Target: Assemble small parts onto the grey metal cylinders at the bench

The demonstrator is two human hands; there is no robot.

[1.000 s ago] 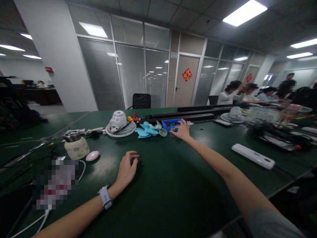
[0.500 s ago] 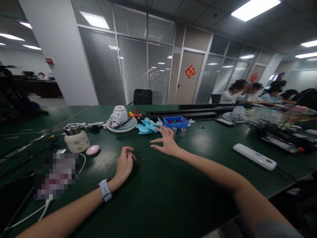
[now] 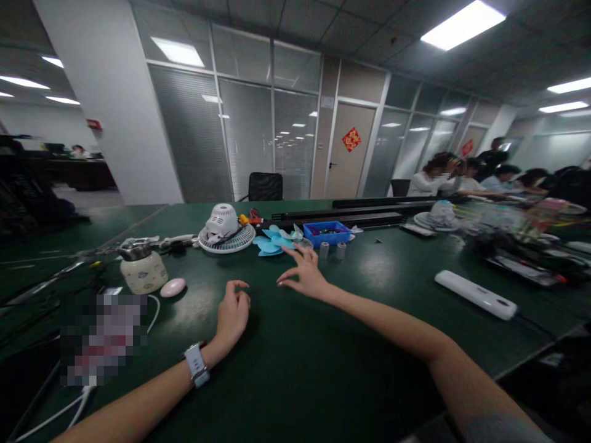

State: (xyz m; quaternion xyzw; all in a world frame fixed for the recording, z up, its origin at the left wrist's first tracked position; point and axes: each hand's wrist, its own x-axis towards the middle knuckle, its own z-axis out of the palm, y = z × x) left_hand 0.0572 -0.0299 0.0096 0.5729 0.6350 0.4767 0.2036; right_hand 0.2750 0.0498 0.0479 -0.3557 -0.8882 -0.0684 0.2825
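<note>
My right hand [image 3: 305, 274] hovers over the green table [image 3: 295, 369], its fingers spread with nothing visible between them. Just beyond its fingertips lie the light blue fan blades [image 3: 272, 240]. To the left, my left hand [image 3: 234, 314] rests near the table surface, loosely curved and open, with no object in it. A watch [image 3: 197, 365] is on that wrist. Behind the blades stands the white fan body [image 3: 222, 223] on its round grille [image 3: 231, 242]. A blue tray [image 3: 327, 233] of small parts sits past my right hand, with two small metal cylinders [image 3: 340, 250] before it.
At left are a cream jar [image 3: 144, 271], a pink oval object [image 3: 173, 287] and cables. A white power strip [image 3: 475, 294] lies at right. Long black bars [image 3: 369, 218] run along the back. Other people sit at the far right beside cluttered parts.
My right hand has shifted slightly left and down in the view. A tiny dark piece earlier seen between my hands no longer shows. The camera has tilted up a little.
</note>
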